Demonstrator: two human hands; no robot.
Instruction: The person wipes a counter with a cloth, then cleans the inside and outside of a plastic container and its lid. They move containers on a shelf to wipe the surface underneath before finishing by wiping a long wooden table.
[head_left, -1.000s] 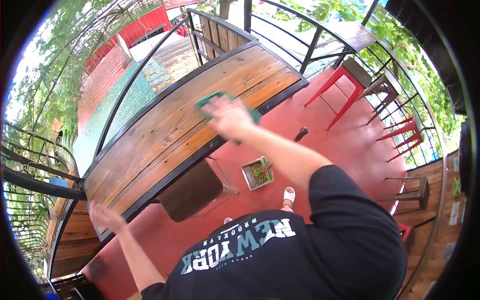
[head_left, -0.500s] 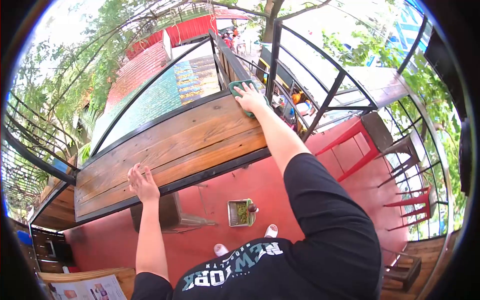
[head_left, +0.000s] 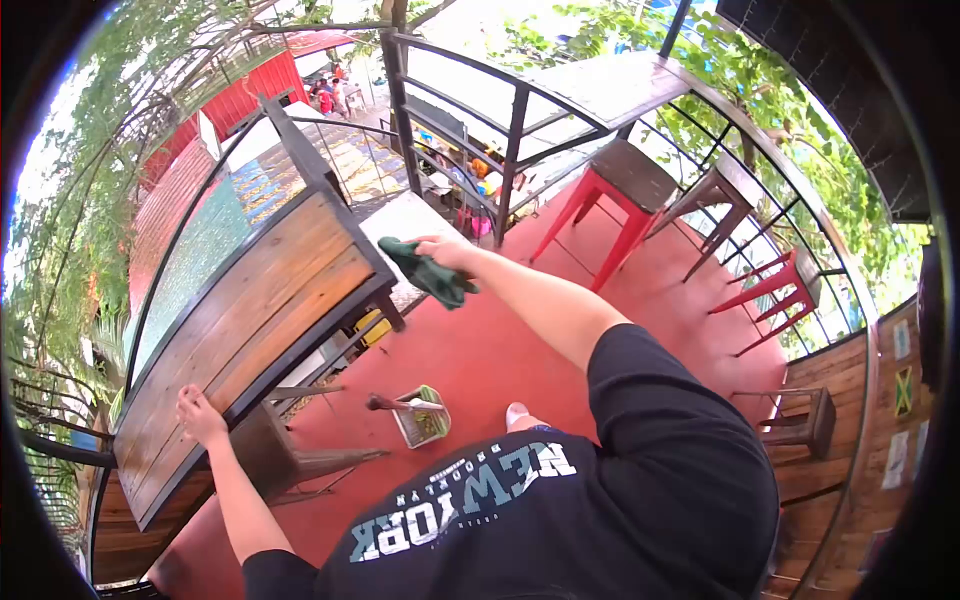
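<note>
A dark green cloth (head_left: 428, 274) hangs bunched from my right hand (head_left: 448, 254), whose fingers are closed on it. This hand is in the air just past the right end of a varnished wooden counter (head_left: 265, 300) with a black metal edge. My left hand (head_left: 202, 416) rests near the counter's front edge at the lower left, fingers stretched out and holding nothing.
A dark stool (head_left: 265, 445) stands under the counter. On the red floor (head_left: 470, 360) sits a small box-like container (head_left: 425, 422) with a green rim. A red-legged stool (head_left: 628, 180) and other stools stand along the railing at the right. People are visible far below.
My right hand has lifted the cloth off the counter's far right corner and drawn it beyond the end. The view has turned right. My left hand stays at the counter's front edge.
</note>
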